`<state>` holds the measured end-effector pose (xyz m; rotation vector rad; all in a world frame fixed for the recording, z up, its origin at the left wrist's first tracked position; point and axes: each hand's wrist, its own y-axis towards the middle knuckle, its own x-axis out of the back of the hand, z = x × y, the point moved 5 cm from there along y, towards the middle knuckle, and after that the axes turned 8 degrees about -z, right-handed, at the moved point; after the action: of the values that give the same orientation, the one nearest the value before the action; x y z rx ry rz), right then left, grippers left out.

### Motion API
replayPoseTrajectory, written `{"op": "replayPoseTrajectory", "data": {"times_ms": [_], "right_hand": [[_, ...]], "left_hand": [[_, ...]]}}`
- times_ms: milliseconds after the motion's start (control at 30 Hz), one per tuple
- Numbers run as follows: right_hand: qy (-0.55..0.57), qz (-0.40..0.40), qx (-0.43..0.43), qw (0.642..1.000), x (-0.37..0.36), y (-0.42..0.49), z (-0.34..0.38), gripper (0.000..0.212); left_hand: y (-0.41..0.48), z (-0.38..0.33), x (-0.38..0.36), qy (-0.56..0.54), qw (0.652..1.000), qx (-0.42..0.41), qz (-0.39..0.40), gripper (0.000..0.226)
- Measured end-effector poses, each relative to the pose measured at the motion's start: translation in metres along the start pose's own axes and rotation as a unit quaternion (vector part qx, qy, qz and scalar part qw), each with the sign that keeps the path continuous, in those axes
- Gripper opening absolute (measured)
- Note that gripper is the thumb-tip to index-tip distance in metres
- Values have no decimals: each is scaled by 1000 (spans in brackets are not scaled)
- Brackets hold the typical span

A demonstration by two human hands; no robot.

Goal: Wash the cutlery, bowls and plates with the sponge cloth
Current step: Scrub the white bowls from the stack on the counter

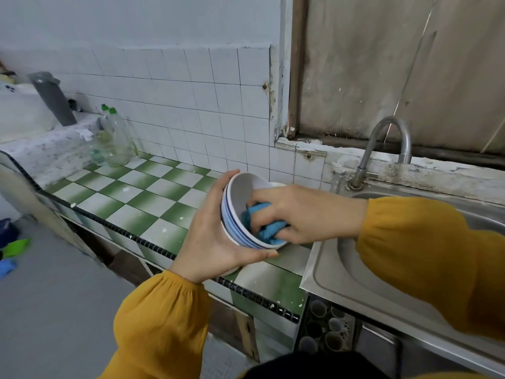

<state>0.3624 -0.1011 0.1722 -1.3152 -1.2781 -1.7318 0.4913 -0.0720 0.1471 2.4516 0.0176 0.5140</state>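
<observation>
A white bowl with blue rings (237, 203) is held tilted on its side above the green-and-white tiled counter (142, 198), its mouth facing right. My left hand (216, 236) cups it from behind and below. My right hand (297, 212) reaches into the bowl and presses a blue sponge cloth (262, 225) against the inside. A second white rim shows just behind the bowl, mostly hidden. Both arms wear mustard yellow sleeves.
A steel sink (352, 272) with a curved tap (382, 149) lies at the right. Clear bottles with green caps (114, 138) and a grey flask (52, 99) stand at the back left. Cups (325, 326) sit on a shelf below the sink edge.
</observation>
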Motion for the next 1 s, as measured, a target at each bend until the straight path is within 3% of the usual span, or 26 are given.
{"op": "replayPoseTrajectory", "data": {"times_ms": [67, 233, 300, 367, 500, 600, 667, 700, 733, 833, 933, 967, 1000], "right_hand": [[26, 38, -19, 999, 3, -1, 1, 26], [-35, -45, -27, 998, -5, -6, -5, 27], [56, -55, -81, 994, -5, -6, -2, 29], [190, -77, -163, 965, -4, -6, 2, 26], [342, -290, -328, 831, -13, -8, 2, 28], [372, -439, -455, 679, -20, -12, -8, 28], [432, -467, -517, 573, -23, -10, -12, 27], [467, -461, -529, 539, -24, -7, -12, 26], [495, -448, -527, 526, -24, -3, -10, 24], [516, -396, -509, 563, -24, 3, -9, 25], [539, -402, -540, 506, -31, 0, -15, 23], [537, -402, -541, 508, -33, 0, -15, 24], [522, -390, -522, 550, -32, 1, -15, 27]], "left_hand": [[-1, 0, -2, 6, 1000, 5, -3, 113], [-2, -3, -9, 41, 999, -28, 9, 116], [-1, -4, -7, 58, 998, -39, -7, 115], [-1, -3, -8, 69, 997, -38, -12, 113], [-2, 2, -20, 73, 996, -22, -35, 113], [0, -2, -32, 107, 990, -69, -53, 106], [2, -4, -36, 129, 986, -85, -63, 105], [3, -4, -36, 135, 985, -89, -64, 105], [3, -3, -35, 138, 984, -94, -66, 104], [2, 2, -28, 130, 984, -102, -70, 104], [0, 5, -33, 123, 986, -87, -69, 104], [-1, 7, -34, 119, 988, -77, -69, 104], [-1, 10, -34, 118, 988, -67, -71, 105]]}}
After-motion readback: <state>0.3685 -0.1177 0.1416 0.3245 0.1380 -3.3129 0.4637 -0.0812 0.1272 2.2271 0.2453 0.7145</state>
